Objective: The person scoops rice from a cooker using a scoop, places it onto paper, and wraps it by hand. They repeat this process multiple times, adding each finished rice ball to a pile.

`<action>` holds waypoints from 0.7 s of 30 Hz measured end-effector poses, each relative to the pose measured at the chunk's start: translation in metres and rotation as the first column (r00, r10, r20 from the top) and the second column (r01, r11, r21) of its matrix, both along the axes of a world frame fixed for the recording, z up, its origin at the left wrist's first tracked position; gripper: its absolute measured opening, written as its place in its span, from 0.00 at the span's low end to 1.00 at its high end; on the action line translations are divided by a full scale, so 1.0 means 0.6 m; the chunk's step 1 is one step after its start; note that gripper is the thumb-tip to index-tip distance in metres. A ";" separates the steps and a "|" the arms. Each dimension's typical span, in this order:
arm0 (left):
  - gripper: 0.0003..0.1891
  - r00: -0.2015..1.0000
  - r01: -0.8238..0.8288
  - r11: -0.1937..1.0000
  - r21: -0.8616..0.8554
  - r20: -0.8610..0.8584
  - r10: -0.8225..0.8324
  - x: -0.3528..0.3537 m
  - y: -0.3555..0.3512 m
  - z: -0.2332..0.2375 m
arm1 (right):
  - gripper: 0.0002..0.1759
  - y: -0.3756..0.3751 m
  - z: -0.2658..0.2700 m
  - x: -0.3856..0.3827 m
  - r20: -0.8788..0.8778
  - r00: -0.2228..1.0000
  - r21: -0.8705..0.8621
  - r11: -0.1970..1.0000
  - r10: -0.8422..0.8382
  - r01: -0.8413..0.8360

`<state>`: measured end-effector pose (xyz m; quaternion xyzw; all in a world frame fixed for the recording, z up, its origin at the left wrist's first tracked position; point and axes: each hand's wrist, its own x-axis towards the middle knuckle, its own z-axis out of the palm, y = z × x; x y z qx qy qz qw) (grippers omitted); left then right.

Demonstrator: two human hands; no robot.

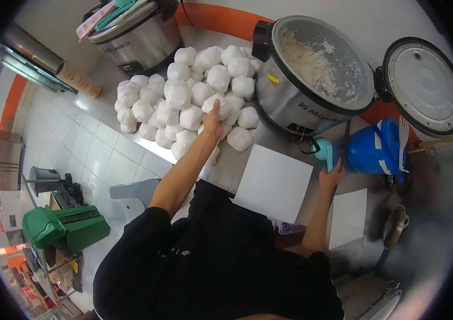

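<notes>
My left hand (pixel 213 124) reaches into a large pile of white paper-wrapped bundles (pixel 176 93), its thumb over one wrapped bundle (pixel 212 105) and its other fingers mostly hidden. Low at my right, my right hand (pixel 332 178) is closed around the handle of a turquoise scoop (pixel 322 146), with a long dark paddle (pixel 346 140) rising beside it from the same grip. Between my hands lies a stack of white paper (pixel 273 183) on the metal counter. Behind the scoop stands an open rice cooker (pixel 301 85) with cooked white rice (pixel 312 61) inside.
The cooker's lid (pixel 424 85) hangs open at the right, above a blue bucket (pixel 376 149). Another white sheet (pixel 348 218) lies right of my forearm, near a pan (pixel 395 226). A closed cooker (pixel 141 45) stands back left. A green bin (pixel 63 229) is on the tiled floor.
</notes>
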<state>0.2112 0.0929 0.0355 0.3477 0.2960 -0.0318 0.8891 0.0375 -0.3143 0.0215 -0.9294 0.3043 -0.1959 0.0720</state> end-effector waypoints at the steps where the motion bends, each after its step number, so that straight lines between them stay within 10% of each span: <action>1: 0.28 1.000 0.009 1.000 -0.004 0.001 -0.009 0.003 0.002 -0.002 | 0.43 -0.015 -0.002 0.006 -0.061 0.996 0.078 0.995 0.065 -0.060; 6: 0.27 0.973 0.166 0.986 -0.019 -0.162 -0.167 0.005 0.040 -0.025 | 0.45 -0.087 -0.103 0.019 -0.057 0.975 0.321 0.928 0.216 -0.187; 10: 0.36 0.879 0.201 0.970 -0.137 -0.412 -0.240 -0.019 0.065 0.054 | 0.40 -0.066 -0.096 -0.009 0.136 0.976 0.349 0.930 -0.171 0.115; 13: 0.43 0.862 0.299 0.931 -0.211 -0.358 -0.358 -0.043 0.084 0.128 | 0.32 0.031 0.061 -0.007 0.391 0.725 0.601 0.754 -0.567 0.265; 15: 0.42 0.864 0.379 0.915 -0.139 -0.302 -0.403 -0.049 0.080 0.190 | 0.33 0.044 0.147 0.016 0.689 0.566 0.598 0.797 -0.453 -0.089; 17: 0.42 0.886 0.444 0.896 0.015 -0.157 -0.436 -0.047 0.071 0.238 | 0.31 0.022 0.269 0.068 0.635 0.772 -0.001 1.000 0.002 -0.002; 18: 0.42 0.870 0.488 0.850 0.201 -0.028 -0.493 -0.022 0.059 0.259 | 0.21 0.056 0.347 0.123 0.771 0.636 0.127 0.986 -0.026 -0.113; 21: 0.44 0.666 0.318 0.584 0.747 0.262 -0.698 0.076 0.001 0.308 | 0.21 0.032 0.455 0.281 0.480 0.819 0.151 0.890 0.315 -0.431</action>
